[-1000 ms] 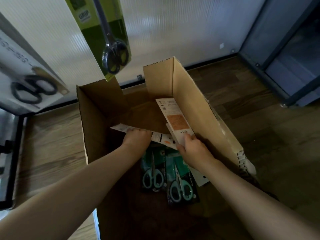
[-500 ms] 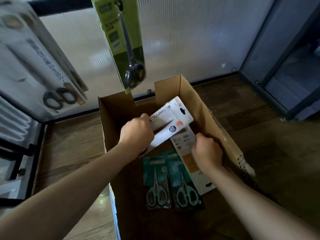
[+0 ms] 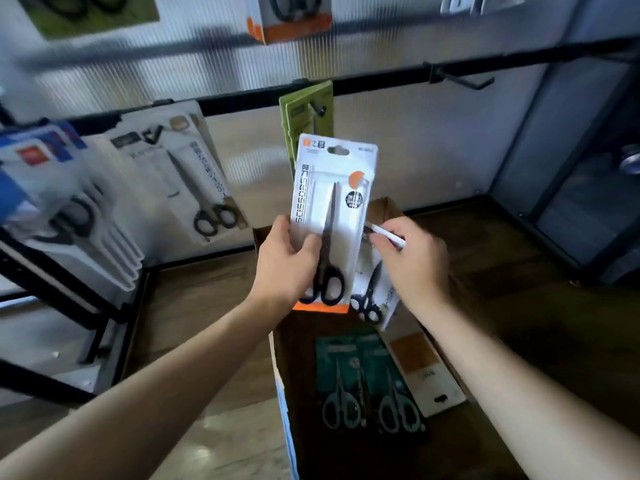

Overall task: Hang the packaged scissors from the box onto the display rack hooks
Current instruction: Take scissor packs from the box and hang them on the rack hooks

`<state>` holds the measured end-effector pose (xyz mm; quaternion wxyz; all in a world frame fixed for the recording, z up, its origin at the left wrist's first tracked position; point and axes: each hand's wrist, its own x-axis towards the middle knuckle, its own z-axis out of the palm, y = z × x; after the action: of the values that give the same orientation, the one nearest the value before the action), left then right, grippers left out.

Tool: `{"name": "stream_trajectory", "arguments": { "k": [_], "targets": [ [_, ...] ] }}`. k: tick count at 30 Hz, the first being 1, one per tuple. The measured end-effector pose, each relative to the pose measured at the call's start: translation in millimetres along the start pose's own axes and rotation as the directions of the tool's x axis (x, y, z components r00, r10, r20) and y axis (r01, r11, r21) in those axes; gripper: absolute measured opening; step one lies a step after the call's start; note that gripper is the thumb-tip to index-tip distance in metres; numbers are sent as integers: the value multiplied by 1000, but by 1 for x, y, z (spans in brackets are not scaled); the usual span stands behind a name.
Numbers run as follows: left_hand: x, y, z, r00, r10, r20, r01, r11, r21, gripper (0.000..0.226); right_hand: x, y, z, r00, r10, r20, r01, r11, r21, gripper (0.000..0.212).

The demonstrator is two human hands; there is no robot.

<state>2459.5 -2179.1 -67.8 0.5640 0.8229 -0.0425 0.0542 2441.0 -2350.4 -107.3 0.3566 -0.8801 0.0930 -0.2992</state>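
Ribbed translucent panels back the display rack (image 3: 381,81), whose black rails run across behind everything, and dark wood flooring (image 3: 194,306) spreads under it. Out in front, the left hand (image 3: 284,268) grips a white scissors pack (image 3: 332,216) with an orange bottom edge, thumb lying across its face near the blade and fingers curled behind its left edge, holding it upright above the open cardboard box (image 3: 384,209). Just right of that grip, the right hand (image 3: 412,261) pinches the edge of a second white pack (image 3: 374,292), which is tilted and mostly tucked behind the first; its black-handled scissors peek out below the orange edge. Directly above the held pack, a green pack (image 3: 304,116) already hangs from a hook on the lower rail. Up and to the right of both hands, an empty black hook (image 3: 464,79) sticks out from the rail. Below the hands, down inside the box, two dark teal packs (image 3: 367,379) with pale-handled scissors lie side by side, and touching their right side a white card pack (image 3: 429,372) with an orange patch lies flat. Far left of the grip, several large white packs (image 3: 180,171) with black-handled scissors hang in a fanned row, and blurred blue-topped packs (image 3: 38,168) hang further left. More packs hang along the top rail, too blurred to read.
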Motion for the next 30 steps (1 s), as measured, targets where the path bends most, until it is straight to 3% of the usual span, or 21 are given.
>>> {"name": "stream_trajectory", "arguments": {
  "k": [3, 9, 17, 22, 27, 30],
  "targets": [
    [-2, 7, -16, 988, 98, -119, -99, 995, -1, 33, 16, -19, -6, 998, -34, 50, 28, 993, 116, 14],
    [-7, 14, -31, 967, 111, -230, -127, 990, -55, 34, 42, -55, -23, 988, -125, 92, 111, 983, 144, 17],
    [3, 53, -18, 946, 226, -231, -247, 967, -68, 30, 66, -59, -64, 987, -118, 111, 100, 982, 159, 15],
    [16, 85, 5, 940, 315, -133, -326, 943, -70, 16, 92, -50, -101, 992, -103, 69, 90, 981, 170, 12],
    [26, 104, 41, 960, 277, -39, -280, 953, -116, 12, 119, -29, -126, 998, -33, -50, 41, 983, 176, 11],
    [29, 116, 66, 984, 163, -66, -173, 969, -177, 14, 132, -15, -131, 1000, -4, -7, 5, 993, 115, 14]
  ]
}}
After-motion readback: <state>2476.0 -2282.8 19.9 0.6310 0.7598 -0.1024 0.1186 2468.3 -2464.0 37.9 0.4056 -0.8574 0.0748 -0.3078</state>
